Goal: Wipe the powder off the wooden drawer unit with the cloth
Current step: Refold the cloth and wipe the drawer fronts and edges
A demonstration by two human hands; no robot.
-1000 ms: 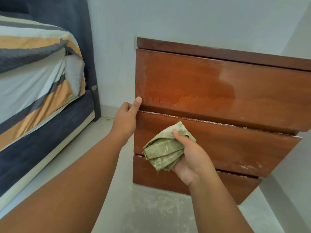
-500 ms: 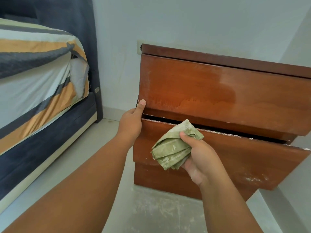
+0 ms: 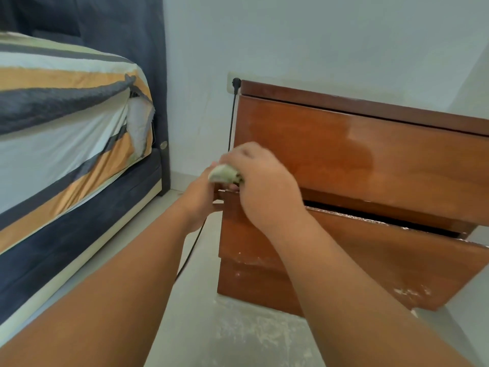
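Beside one striped bed [image 3: 66, 133], one three-drawer wooden unit [image 3: 370, 160] on powdered floor [image 3: 254, 337]; right hand [image 3: 260, 186] fingers curled, clutching one green cloth [image 3: 225, 174]; left hand [image 3: 201, 197] grips the drawer edge.

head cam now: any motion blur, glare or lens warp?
Head view: right hand and green cloth are smeared by motion blur; the drawer unit and bed stay sharper. A pale sheen sits on the top drawer front. Wide-angle warp tilts the unit's edges.
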